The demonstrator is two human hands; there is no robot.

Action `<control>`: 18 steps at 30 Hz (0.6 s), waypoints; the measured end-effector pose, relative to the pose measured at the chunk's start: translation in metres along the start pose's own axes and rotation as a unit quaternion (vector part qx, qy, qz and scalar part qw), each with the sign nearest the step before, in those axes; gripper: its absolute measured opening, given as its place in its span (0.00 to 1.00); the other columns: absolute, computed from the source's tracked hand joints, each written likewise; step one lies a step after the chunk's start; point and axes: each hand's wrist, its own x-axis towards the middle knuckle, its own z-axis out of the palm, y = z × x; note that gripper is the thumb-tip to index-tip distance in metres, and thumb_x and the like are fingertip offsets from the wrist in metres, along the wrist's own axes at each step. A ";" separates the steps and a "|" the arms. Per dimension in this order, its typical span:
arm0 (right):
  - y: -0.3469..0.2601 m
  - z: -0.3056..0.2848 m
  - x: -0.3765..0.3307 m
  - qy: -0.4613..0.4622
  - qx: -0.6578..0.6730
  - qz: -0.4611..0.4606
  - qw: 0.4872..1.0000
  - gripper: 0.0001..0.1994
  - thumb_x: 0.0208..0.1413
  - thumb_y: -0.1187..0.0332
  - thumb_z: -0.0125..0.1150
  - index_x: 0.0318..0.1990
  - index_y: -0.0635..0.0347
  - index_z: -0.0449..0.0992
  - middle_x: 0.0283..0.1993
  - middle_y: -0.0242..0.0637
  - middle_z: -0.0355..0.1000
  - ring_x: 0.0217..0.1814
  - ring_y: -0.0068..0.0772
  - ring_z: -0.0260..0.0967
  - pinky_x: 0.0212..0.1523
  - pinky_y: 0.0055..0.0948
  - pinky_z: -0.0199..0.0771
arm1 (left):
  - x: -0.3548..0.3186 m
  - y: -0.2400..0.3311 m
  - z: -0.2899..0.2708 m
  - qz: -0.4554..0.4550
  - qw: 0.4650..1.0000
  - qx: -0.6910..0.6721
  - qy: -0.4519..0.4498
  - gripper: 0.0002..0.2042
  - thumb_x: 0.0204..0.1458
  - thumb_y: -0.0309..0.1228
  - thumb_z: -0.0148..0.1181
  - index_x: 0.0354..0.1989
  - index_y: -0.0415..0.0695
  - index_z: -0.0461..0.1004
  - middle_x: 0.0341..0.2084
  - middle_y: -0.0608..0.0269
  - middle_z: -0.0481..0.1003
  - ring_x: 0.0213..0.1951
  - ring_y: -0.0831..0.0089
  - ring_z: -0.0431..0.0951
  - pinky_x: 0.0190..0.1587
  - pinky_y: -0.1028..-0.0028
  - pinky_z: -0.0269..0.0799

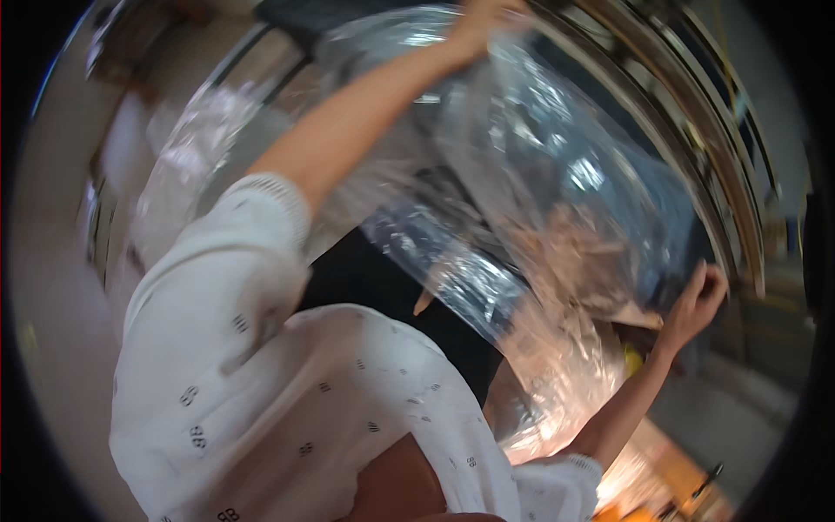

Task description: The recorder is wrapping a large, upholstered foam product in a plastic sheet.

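Note:
A large clear plastic bag [513, 130], creased and shiny, spreads in front of me over dark blue-grey material [652, 200]. My left hand [483, 26] is at the far edge, blurred, with its fingers closed on the plastic where folds gather. At the right edge my right hand [694, 306] has its fingers curled in at the corner of the bag; exactly what lies between them is hard to see. More of the clear film drapes toward my lap, across black cloth [357, 278].
Curved-looking metal and brown rails [687, 113] run along the far right side. Another stretch of crumpled clear film [200, 139] lies on the left. Orange items [622, 506] sit at the lower right. A pale floor [52, 304] shows at the far left.

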 end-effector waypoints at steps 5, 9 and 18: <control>-0.134 0.075 -0.036 -0.338 0.129 -0.109 0.926 0.08 0.52 0.77 0.51 0.40 0.65 0.67 0.42 0.41 0.66 0.41 0.34 0.64 0.45 0.27 0.63 | 0.004 0.049 0.146 0.136 0.986 -0.019 -0.090 0.14 0.41 0.40 0.61 0.32 0.45 0.78 0.30 0.57 0.77 0.35 0.62 0.77 0.39 0.67 0.72; -0.130 0.104 -0.036 -0.432 -0.008 -0.173 0.885 0.19 0.54 0.65 0.52 0.52 0.64 0.66 0.50 0.46 0.66 0.54 0.52 0.59 0.56 0.40 0.54 | -0.021 0.104 0.164 0.106 0.943 -0.188 -0.252 0.12 0.44 0.34 0.58 0.37 0.45 0.77 0.34 0.57 0.76 0.40 0.61 0.75 0.43 0.67 0.70; 0.068 0.012 0.007 -0.248 -0.303 -0.122 0.912 0.23 0.61 0.62 0.40 0.60 0.63 0.58 0.65 0.51 0.51 0.67 0.50 0.45 0.65 0.38 0.43 | -0.243 0.132 -0.106 0.109 0.953 0.275 0.071 0.11 0.46 0.30 0.60 0.40 0.49 0.73 0.36 0.63 0.74 0.42 0.65 0.73 0.42 0.68 0.69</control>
